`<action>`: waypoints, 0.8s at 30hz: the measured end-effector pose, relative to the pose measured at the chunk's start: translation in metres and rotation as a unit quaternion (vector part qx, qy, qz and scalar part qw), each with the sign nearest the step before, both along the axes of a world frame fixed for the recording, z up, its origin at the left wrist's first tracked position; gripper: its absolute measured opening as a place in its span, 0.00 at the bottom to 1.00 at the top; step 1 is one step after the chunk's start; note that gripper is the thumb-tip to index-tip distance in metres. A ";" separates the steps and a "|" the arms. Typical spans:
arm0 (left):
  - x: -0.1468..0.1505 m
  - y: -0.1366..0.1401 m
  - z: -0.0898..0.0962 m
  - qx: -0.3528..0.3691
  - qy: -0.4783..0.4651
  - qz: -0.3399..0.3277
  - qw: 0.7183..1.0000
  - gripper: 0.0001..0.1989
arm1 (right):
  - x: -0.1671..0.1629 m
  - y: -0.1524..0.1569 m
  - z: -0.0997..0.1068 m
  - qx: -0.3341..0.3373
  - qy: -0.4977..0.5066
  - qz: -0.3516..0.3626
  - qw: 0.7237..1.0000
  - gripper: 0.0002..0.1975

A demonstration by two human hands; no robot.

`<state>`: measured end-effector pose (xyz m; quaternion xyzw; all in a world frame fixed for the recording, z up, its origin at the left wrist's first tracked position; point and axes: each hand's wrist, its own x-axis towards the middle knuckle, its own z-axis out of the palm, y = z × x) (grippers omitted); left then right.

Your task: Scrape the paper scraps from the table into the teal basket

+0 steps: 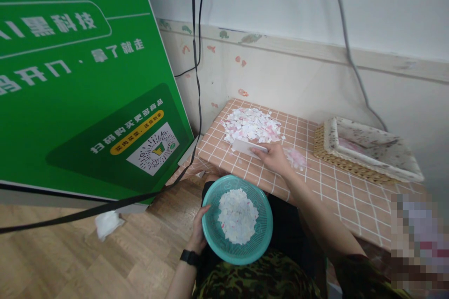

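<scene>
My left hand (199, 226) grips the left rim of a round teal plastic colander (265, 219), thumb over the edge. Inside the colander lies a heap of small white paper scraps (238, 217) with a few pink bits. At the table, my right hand (275, 156) is closed on the right end of a flat white scraper-like plate (247, 146). The plate stands at the near edge of a larger pile of white and pink paper scraps (250, 124). Beside my right wrist is a small patch of pinkish scraps (296, 158).
The table has a brown checked cloth (336, 196). A lined wicker basket (368, 149) sits at its right back, against the wall. A green sign panel (87, 79) stands on the left. A black cable (199, 103) hangs in front. White crumpled paper (108, 224) lies on the floor.
</scene>
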<state>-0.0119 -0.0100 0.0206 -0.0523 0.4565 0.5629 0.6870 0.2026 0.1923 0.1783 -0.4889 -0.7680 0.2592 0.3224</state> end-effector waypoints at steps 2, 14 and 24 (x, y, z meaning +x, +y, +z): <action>-0.001 -0.001 -0.002 0.001 0.008 0.003 1.000 0.13 | 0.001 0.000 0.002 0.013 -0.009 -0.006 1.000 0.17; -0.001 0.000 -0.001 0.005 0.007 0.002 1.000 0.13 | -0.002 -0.007 0.002 -0.017 -0.004 0.002 1.000 0.19; 0.001 0.001 0.004 -0.004 0.028 0.022 0.999 0.12 | -0.015 -0.003 -0.001 -0.048 0.027 0.043 0.998 0.20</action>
